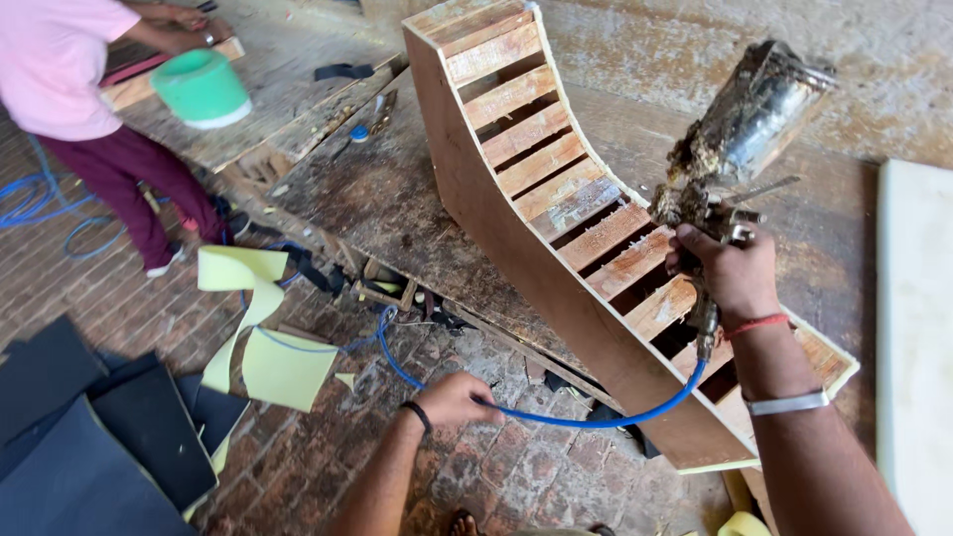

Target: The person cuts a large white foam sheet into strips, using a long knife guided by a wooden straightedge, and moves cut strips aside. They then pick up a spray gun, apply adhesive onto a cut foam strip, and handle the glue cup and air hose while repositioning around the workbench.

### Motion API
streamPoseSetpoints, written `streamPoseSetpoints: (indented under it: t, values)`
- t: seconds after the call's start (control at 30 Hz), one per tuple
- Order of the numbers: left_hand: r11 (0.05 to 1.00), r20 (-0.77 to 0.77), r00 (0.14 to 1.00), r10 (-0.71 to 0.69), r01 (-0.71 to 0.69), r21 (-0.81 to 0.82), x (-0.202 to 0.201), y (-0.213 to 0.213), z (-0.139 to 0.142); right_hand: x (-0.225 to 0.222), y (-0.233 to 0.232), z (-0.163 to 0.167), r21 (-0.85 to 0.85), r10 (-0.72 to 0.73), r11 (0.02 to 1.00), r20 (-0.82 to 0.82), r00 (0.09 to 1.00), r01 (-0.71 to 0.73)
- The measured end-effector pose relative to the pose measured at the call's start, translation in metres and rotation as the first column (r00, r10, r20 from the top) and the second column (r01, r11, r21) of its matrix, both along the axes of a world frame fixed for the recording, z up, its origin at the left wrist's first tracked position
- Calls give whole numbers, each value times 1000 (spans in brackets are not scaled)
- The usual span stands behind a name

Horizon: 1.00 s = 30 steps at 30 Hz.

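My right hand [730, 273] grips the handle of a grimy spray gun [740, 134] with a metal cup on top, held over a curved wooden frame [516, 213] with several slats. The frame lies on a worn wooden workbench [382, 203]. A blue air hose [586, 417] runs from the gun's base down and left to my left hand [455, 399], which is closed around it below the bench edge.
A person in a pink shirt [55, 65] stands at the far left by a green roll [202, 87]. Yellow foam offcuts [283, 367] and dark sheets [89, 437] lie on the brick floor. A white foam slab [913, 337] rests at the right.
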<state>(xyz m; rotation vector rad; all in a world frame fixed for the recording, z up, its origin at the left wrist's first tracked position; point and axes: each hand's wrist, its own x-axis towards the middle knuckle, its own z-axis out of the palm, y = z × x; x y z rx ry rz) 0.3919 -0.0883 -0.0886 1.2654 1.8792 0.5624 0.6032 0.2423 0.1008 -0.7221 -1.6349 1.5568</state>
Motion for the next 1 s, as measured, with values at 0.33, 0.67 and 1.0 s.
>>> streamPoseSetpoints:
  t: [0.33,0.67,1.0]
  values:
    - [939,-44,944,328,-321,125,75,-8,50,26,-3,1,117,50,991,67,997,-58]
    - [935,0,957,289,-283,215,79,6,49,70,-24,10,102,83,990,94,992,-93]
    - [957,-73,971,229,-211,197,74,18,41,86,-49,18,308,-149,949,248,957,67]
